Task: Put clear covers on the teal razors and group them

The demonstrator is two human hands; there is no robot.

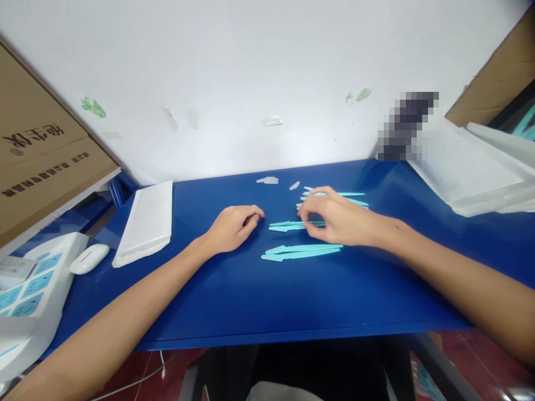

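Observation:
My right hand (330, 214) is closed in a pinch, thumb and fingers around the handles of a pair of turquoise eyebrow razors (286, 226), whose blade ends point left. Behind and partly under that hand lies a loose row of more such razors (353, 201). Nearer to me, another pair of razors (303, 252) rests on the blue table (234, 301). To the left of the held pair, my left hand (232, 227) lies on the table with its fingers curled together; nothing shows in them.
Small clear plastic pieces (268, 180) lie toward the wall. A flat white packet (146, 220) is at the left, beside a white oval case (90, 259) and a power strip (37, 289). White packages (472, 167) stand at the right; a cardboard box (45, 145) rises at the left.

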